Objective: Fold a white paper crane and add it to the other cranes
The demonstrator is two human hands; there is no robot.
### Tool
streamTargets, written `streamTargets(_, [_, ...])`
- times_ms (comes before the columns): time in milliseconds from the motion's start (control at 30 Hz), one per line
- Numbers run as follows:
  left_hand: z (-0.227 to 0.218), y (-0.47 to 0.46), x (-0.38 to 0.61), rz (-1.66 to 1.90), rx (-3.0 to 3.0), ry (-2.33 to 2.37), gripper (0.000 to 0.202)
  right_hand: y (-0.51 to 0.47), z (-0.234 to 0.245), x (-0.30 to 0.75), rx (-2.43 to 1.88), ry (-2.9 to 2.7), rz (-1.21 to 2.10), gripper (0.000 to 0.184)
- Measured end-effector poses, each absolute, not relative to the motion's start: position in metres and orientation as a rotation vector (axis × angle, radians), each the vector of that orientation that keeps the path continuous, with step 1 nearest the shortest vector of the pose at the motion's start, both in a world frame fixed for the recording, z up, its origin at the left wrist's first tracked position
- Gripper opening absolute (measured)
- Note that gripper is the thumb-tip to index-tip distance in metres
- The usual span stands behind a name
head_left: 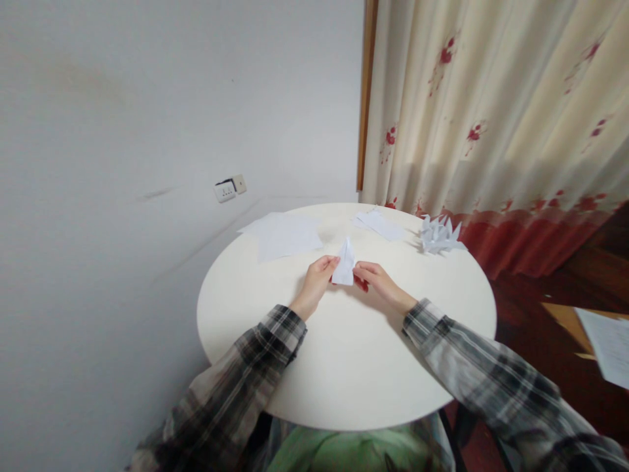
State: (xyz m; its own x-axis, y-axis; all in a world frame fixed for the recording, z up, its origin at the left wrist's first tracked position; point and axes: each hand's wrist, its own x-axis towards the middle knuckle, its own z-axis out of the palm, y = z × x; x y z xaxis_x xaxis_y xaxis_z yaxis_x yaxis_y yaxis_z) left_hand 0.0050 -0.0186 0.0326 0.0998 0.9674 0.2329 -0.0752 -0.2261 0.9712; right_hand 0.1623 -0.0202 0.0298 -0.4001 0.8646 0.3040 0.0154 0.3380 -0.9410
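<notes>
A small folded white paper shape (pixel 344 263), pointed at the top, stands over the round cream table (pixel 344 367). My left hand (pixel 317 282) pinches its left edge, fingers closed. From the other side my right hand (pixel 376 280) grips its right lower edge, fingers curled. Both arms wear plaid sleeves and reach in from the near side of the table.
Flat white sheets (pixel 285 235) lie at the table's far left, and more paper (pixel 379 224) at the far middle. A pile of folded paper figures (pixel 439 236) sits far right. A wall socket (pixel 228 189) and a flowered curtain (pixel 491 124) are behind.
</notes>
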Motion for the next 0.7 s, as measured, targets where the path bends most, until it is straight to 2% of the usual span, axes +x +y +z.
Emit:
streamTargets(267, [0.031, -0.0202, 0.0079, 1.367, 1.366, 0.932, 0.039, -0.0238, 0.0286, 0.1565, -0.726, -1.686, 1.345, 0.037])
streamTargets(567, [0.0358, -0.0263, 0.0136, 1.204, 1.431, 0.722, 0.049, -0.0169, 0.0262, 0.1586, -0.708, -1.624, 1.233, 0.034])
streamTargets(700, [0.0356, -0.0265, 0.0124, 1.196, 1.362, 0.754, 0.045, -0.0193, 0.0288, 0.1581, -0.735, -1.608, 1.225, 0.032])
